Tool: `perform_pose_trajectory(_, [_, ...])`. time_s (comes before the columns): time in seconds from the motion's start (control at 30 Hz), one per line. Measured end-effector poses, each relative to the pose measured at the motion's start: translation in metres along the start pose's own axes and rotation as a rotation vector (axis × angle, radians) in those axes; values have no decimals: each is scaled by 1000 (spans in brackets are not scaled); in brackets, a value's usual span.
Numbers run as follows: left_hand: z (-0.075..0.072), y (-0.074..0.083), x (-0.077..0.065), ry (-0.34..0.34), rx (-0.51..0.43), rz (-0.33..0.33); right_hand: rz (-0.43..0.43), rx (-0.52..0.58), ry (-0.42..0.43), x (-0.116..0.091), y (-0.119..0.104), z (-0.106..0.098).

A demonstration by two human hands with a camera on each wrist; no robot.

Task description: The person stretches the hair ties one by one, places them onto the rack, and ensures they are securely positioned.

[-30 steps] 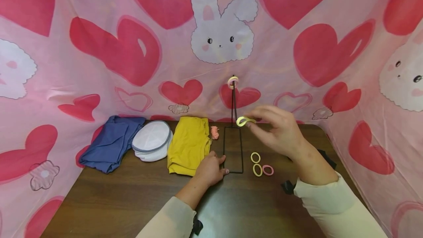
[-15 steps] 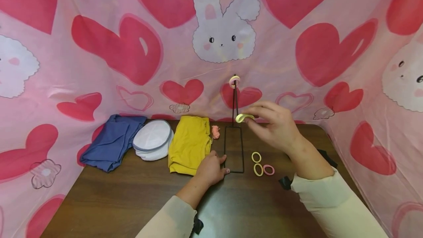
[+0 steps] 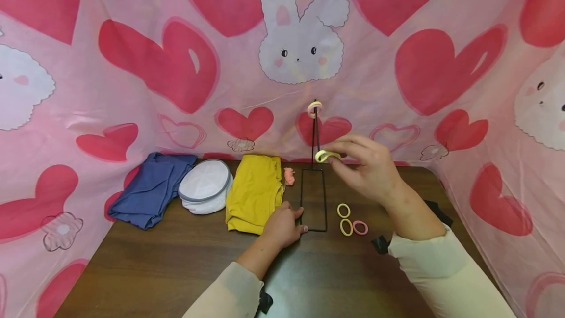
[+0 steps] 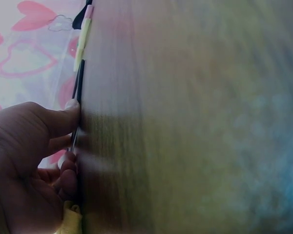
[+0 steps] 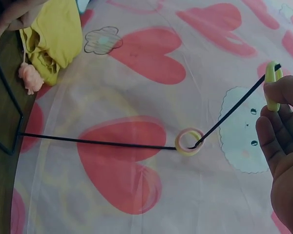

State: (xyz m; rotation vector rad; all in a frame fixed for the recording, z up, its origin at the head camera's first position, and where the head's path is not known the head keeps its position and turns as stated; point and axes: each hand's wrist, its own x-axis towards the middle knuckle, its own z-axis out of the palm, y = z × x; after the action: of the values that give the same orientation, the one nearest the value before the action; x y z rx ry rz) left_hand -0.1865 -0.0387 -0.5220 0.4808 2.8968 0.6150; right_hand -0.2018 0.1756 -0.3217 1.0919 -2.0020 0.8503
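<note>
My right hand [image 3: 372, 168] pinches a yellow hair tie [image 3: 325, 156] between thumb and fingers. In the right wrist view, this hair tie [image 5: 272, 87] sits at the tip of the slanting arm of a black wire stand [image 5: 237, 107], apparently around it. A pink and a yellow hair tie [image 5: 186, 130] hang at the stand's bend. With thumb and index finger, my left hand [image 3: 282, 225] holds the near left corner of the stand's rectangular base [image 3: 325, 200]. Two yellow hair ties [image 3: 346, 227] and a pink one [image 3: 360, 227] lie right of the base.
Left of the stand lie a small coral yarn-like bundle [image 3: 289, 176], a folded yellow cloth [image 3: 253, 195], a white mesh bag [image 3: 205, 185] and a folded blue cloth [image 3: 152, 190]. A pink heart-patterned sheet [image 3: 198, 13] encloses the wooden table [image 3: 176, 269].
My right hand has lifted the yellow hair tie slightly and brought it a little nearer the stand. My left hand keeps its hold on the base. The head view has shifted slightly.
</note>
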Motion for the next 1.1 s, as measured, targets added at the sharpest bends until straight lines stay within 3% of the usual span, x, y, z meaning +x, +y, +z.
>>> perform_pose_trajectory(0.2, [0,0,0,2,22,6,-3,-12,-23,1,4,0])
perform_pose_trajectory(0.53, [-1,0,-1,-4,1,-2,63,-75,-7,5,35,12])
perform_pose_trajectory(1.1, [0,1,-3,12,26,19,233,-164,135,24,74,51])
